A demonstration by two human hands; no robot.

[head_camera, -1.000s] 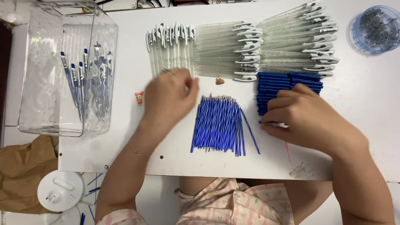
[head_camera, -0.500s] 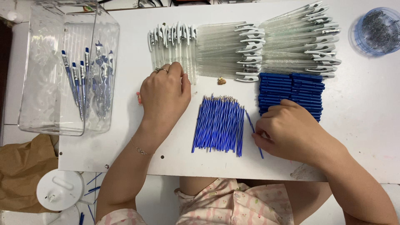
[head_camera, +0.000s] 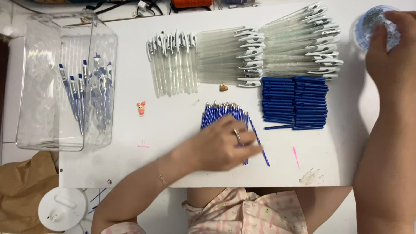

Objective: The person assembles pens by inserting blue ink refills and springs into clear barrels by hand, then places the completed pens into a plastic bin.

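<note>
Left hand [head_camera: 225, 145] flat, right hand [head_camera: 390, 43] reaching far.

Bright, even light falls on the white table [head_camera: 173, 125], probably from overhead, since shadows are faint and short. The clear plastic bin [head_camera: 65, 82] throws soft glare along its walls (its contents look hazy behind them). The left hand [head_camera: 223, 147] is smeared by motion blur at the fingertips. The right hand [head_camera: 390, 47] is sharper. The table's edges bow slightly toward the frame corners. The floor below lies dimmer and softer.
</note>
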